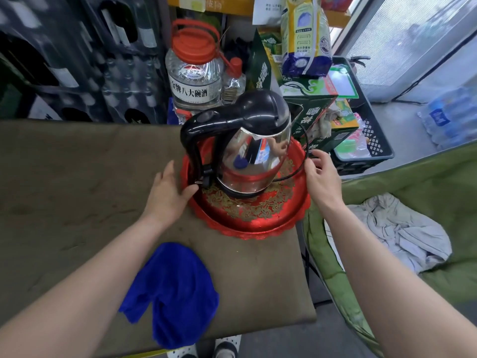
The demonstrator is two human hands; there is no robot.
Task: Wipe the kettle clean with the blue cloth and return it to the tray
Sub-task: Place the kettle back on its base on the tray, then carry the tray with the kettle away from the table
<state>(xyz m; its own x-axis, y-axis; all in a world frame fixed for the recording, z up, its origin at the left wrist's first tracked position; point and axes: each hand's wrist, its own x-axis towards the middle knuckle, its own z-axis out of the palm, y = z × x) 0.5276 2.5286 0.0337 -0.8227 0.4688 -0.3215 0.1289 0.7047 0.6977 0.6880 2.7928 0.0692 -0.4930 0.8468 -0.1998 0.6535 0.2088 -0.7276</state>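
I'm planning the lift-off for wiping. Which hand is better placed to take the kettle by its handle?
Probably the left hand: the black handle of the kettle faces it, just above it at the tray rim. The right hand is across the kettle, by the cord.

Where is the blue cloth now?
Head view, lower centre-left: the blue cloth lies crumpled at the brown table's near edge, untouched, nearer the camera than the red tray holding the kettle.

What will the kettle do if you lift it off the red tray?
The kettle looks rigid, likely easiest by its black handle. Its shiny steel sides probably feel slippery. The loose cord looped round it on the tray may dangle or snag.
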